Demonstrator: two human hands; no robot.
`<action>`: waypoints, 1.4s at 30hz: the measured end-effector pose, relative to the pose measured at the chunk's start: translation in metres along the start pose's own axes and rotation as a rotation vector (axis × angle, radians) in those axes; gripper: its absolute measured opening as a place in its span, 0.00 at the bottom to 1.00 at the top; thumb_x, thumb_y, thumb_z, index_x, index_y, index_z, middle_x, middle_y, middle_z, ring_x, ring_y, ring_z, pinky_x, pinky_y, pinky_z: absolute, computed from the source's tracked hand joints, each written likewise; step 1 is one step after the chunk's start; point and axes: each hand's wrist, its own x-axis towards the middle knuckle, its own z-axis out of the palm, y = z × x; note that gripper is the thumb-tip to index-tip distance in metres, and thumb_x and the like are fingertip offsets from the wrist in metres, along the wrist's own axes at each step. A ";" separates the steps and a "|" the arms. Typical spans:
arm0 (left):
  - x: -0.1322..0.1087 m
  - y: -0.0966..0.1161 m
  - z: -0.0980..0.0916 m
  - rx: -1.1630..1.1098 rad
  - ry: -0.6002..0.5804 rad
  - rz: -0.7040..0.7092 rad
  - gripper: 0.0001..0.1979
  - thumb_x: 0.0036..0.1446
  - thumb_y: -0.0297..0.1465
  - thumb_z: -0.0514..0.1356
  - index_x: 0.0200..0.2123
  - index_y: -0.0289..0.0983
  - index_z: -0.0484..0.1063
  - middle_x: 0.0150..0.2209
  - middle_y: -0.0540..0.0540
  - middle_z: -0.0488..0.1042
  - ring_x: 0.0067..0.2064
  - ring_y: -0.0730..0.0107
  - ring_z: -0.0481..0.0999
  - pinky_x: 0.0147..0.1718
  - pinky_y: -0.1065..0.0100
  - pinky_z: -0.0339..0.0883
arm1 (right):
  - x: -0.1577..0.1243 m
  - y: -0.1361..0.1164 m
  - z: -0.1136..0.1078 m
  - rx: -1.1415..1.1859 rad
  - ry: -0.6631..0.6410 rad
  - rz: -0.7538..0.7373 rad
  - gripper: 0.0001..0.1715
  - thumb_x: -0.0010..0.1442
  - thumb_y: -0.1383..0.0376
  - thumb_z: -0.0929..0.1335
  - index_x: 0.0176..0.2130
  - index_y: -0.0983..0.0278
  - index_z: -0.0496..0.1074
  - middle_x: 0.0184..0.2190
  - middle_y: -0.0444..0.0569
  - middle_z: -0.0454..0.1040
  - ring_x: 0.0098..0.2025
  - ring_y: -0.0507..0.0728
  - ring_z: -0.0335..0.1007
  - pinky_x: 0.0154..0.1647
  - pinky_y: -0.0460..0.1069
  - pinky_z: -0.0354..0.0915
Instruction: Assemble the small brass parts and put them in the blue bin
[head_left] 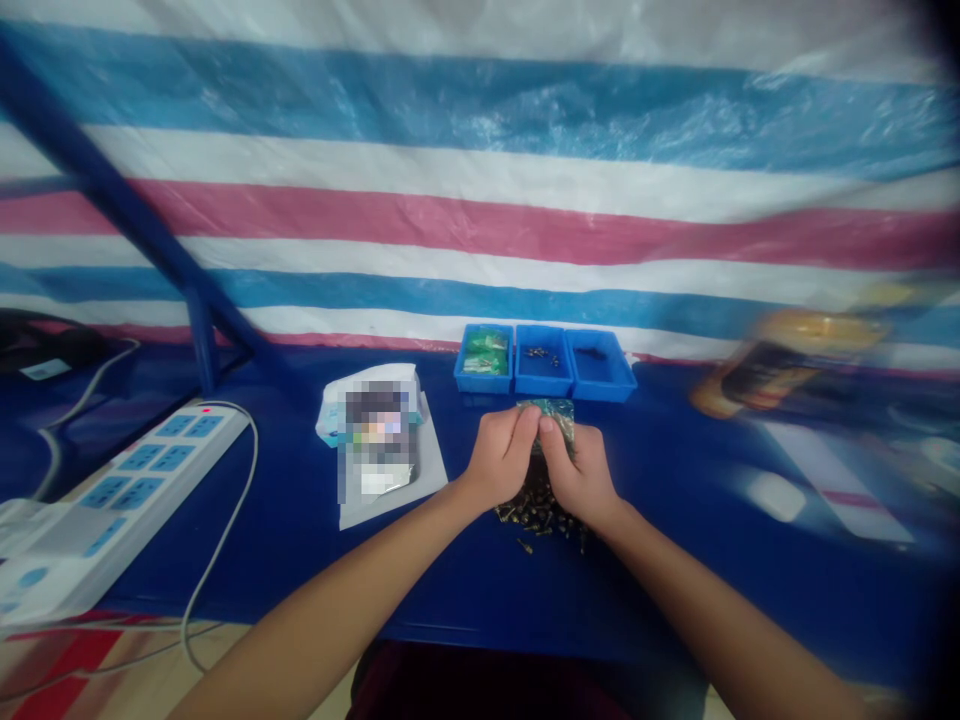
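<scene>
My left hand (499,458) and my right hand (583,470) are close together over the table, thumbs side by side. Both are closed on a small clear plastic bag (559,408), whose top edge shows beyond the fingers. Beneath and just nearer than the hands lies a pile of small dark and brass-coloured metal parts (534,512), partly covered by them. Their exact kind is too small to tell. One loose metal part (524,546) lies at the pile's near edge. Whether the bag holds anything is hidden by my hands.
Behind my hands stand three blue bins: the left bin (484,385) has green-and-clear packets, the middle bin (543,386) a few small parts, the right bin (606,392) something dark. Left are a wipes pack (330,410) and power strip (127,510); right, a blurred jar (780,365) and white mouse-like object (776,496).
</scene>
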 end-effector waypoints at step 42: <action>-0.008 -0.001 -0.009 0.050 -0.049 -0.123 0.15 0.66 0.32 0.50 0.26 0.37 0.59 0.23 0.51 0.60 0.25 0.74 0.60 0.27 0.69 0.52 | 0.008 0.007 -0.021 0.246 -0.206 0.235 0.10 0.65 0.61 0.65 0.38 0.63 0.74 0.26 0.44 0.69 0.27 0.52 0.62 0.29 0.46 0.60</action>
